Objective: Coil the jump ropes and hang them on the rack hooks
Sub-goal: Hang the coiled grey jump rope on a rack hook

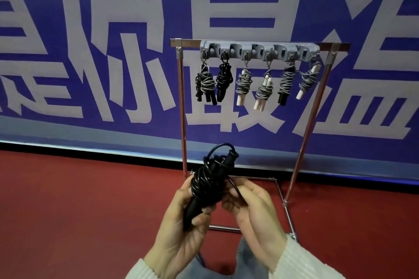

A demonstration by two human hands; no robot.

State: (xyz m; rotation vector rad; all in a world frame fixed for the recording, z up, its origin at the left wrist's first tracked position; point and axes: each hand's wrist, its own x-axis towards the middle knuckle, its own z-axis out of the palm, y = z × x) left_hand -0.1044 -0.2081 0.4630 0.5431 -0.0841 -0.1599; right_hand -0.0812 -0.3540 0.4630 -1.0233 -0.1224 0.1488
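A black jump rope (209, 179) is wound into a tight bundle around its black handles, with a loop sticking up at the top. My left hand (181, 222) grips the lower end of the handles. My right hand (251, 206) pinches a strand of the black cord beside the bundle. Behind, a metal rack (256, 42) carries a grey hook strip (260, 51). Several coiled ropes hang from its hooks: black-handled bundles (206, 85) on the left, white-handled ones (264, 90) toward the middle and right.
The rack's chrome legs (183, 108) and base frame (288, 213) stand on a red floor (79, 199). A blue banner with large white characters (113, 52) covers the wall behind. My knees in grey trousers (247, 260) show at the bottom edge.
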